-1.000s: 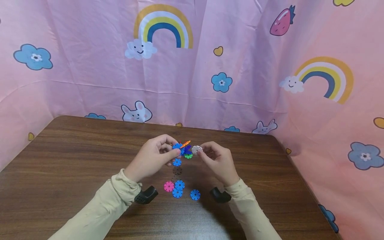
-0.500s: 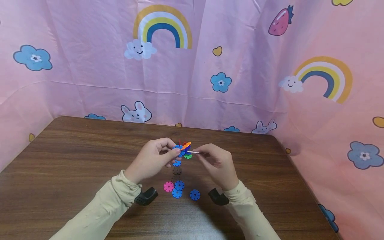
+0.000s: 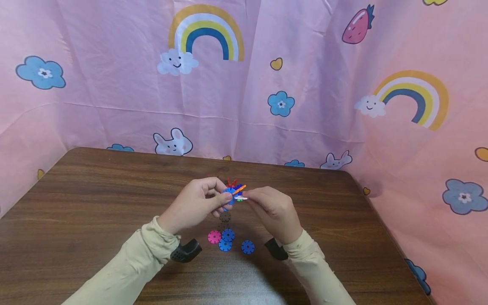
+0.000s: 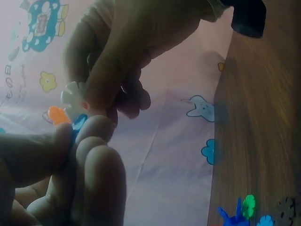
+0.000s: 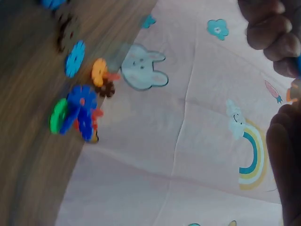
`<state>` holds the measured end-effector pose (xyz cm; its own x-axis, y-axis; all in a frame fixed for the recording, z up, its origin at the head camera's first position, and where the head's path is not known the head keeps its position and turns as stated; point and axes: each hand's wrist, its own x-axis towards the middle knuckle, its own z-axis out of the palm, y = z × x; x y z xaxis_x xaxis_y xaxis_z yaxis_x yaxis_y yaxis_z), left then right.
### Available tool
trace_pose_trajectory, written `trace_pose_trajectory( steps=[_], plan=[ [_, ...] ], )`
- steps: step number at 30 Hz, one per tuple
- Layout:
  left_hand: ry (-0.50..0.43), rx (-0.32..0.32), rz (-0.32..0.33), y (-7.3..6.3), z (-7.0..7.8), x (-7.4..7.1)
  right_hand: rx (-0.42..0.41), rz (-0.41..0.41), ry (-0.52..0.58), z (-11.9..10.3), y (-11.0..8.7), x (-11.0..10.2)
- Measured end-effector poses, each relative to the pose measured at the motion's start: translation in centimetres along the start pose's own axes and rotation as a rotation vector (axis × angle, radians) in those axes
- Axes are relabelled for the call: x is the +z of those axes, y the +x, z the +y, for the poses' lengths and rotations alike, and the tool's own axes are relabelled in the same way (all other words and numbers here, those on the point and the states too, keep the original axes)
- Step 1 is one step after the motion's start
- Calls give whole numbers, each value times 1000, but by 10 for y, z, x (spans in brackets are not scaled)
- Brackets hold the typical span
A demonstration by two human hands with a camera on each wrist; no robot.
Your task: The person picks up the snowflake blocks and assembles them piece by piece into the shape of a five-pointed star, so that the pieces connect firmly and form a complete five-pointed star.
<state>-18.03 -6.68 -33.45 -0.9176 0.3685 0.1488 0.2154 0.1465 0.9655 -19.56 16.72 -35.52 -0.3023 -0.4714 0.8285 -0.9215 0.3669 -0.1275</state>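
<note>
aloft, left hand (image 3: 195, 202) pinching blue disc (image 4: 79, 123), right hand (image 3: 276, 212) pinching white disc (image 4: 71, 100) (broad face only in left-wrist view)

The brown, wood-grained table (image 3: 114, 190) is carrying a pink disc (image 3: 211, 238). Two blue discs (image 3: 228, 231) are overlapping each other just to the right of the pink disc, and a lone blue disc (image 3: 248, 244) is lying farther right of it. Beyond the pink disc, dark brown discs (image 3: 222, 217) are lying. Still farther beyond it, a light blue disc (image 5: 74, 60), an orange disc (image 5: 98, 71) and dark blue pieces (image 5: 84, 125) are resting, with a green disc (image 5: 58, 115) sitting just beside the dark blue pieces.
</note>
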Motion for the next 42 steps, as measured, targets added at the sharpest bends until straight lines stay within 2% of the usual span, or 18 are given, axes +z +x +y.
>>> trace_pose_trajectory(
  steps=[5,11,15,19,24,27,31,36,40,42],
  plan=[
    [-19,-5,17,0,-1,3,-51,9,-76,-2,-1,1],
    [-84,-2,4,2,-2,5,-72,90,-53,-2,-3,10],
    [-113,-5,1,3,-4,5,-67,120,-33,-2,-5,16],
    [-128,0,6,4,-7,7,-19,89,-1,2,-5,18],
    [-116,-1,39,4,-6,10,158,-44,69,7,-7,19],
    [-77,-9,59,4,-8,8,294,-129,117,9,-13,25],
    [-60,-10,73,5,-10,4,422,-261,132,16,-24,36],
    [-48,-12,83,5,-9,2,492,-479,137,24,-35,44],
    [-51,-9,86,5,-10,2,535,-573,233,27,-37,45],
    [-50,-15,79,5,-10,3,515,-610,269,28,-37,45]
  ],
)
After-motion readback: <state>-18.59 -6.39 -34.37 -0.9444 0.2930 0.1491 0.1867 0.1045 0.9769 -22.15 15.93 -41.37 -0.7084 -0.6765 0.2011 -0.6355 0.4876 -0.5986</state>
